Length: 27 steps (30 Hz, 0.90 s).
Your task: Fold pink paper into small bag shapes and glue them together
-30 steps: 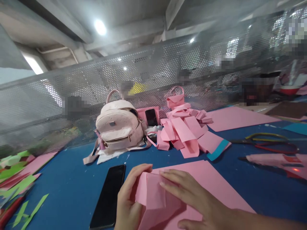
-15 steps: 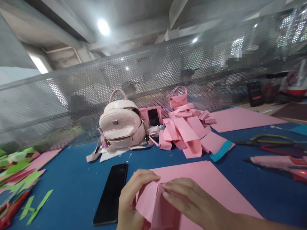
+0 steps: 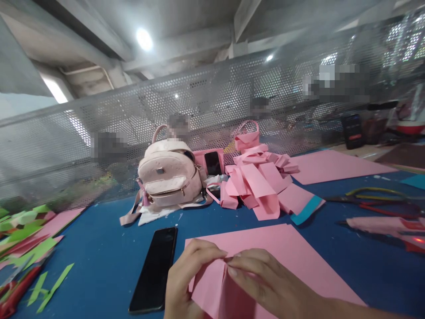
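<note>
Both hands meet at a folded piece of pink paper (image 3: pixel 210 288) low in the middle of the head view. My left hand (image 3: pixel 186 277) is closed round its left side, fingers bent over the top edge. From the right, my right hand (image 3: pixel 265 277) presses its fingertips against the same top edge, close to the left fingertips. The lower part of the folded paper runs out of the picture. Beneath lies a large flat pink sheet (image 3: pixel 285 252). A black smartphone (image 3: pixel 154 270) rests just left of my left hand.
Behind stand a pale backpack (image 3: pixel 169 177) and a heap of pink paper pieces (image 3: pixel 255 181). A pink glue gun (image 3: pixel 381 225) and scissors (image 3: pixel 375 195) lie right. Red-handled scissors (image 3: pixel 20 288) and green paper scraps (image 3: pixel 55 288) lie left. A perforated metal screen (image 3: pixel 212 102) closes the back.
Both hands have shifted slightly down and right with the folded paper. Their fingertips have drawn closer together at its top edge.
</note>
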Tool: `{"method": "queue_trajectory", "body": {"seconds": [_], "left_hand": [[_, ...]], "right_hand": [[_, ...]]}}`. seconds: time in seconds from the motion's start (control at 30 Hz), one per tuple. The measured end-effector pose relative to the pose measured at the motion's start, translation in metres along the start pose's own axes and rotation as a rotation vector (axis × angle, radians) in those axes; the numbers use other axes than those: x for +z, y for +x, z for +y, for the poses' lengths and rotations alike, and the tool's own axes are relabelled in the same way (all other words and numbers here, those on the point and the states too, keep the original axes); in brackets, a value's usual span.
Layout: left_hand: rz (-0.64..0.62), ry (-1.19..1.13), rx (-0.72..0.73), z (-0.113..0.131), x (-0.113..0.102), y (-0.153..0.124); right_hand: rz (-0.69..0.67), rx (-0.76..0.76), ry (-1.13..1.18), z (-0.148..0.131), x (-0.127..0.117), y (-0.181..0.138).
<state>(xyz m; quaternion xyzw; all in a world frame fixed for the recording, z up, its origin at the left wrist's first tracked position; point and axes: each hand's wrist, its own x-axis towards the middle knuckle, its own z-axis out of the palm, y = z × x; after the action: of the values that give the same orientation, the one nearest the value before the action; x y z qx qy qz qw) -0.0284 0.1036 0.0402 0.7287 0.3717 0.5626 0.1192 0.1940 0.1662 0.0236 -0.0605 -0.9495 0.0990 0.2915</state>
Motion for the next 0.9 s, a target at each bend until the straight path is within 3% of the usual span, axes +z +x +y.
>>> {"method": "queue_trajectory", "body": {"seconds": [0.2, 0.37, 0.53, 0.9], "left_hand": [[-0.007, 0.006, 0.023, 0.001, 0.001, -0.002], [0.105, -0.022, -0.026, 0.004, 0.009, -0.003], [0.119, -0.006, -0.03, 0.007, 0.013, -0.003], [-0.075, 0.114, 0.089, -0.005, -0.008, 0.0]], "right_hand": [[0.004, -0.004, -0.01, 0.0, 0.0, 0.0], [-0.016, 0.001, -0.029, -0.001, 0.001, 0.0], [-0.004, -0.01, -0.018, 0.001, 0.002, -0.001], [-0.011, 0.027, -0.016, -0.001, -0.001, 0.0]]}}
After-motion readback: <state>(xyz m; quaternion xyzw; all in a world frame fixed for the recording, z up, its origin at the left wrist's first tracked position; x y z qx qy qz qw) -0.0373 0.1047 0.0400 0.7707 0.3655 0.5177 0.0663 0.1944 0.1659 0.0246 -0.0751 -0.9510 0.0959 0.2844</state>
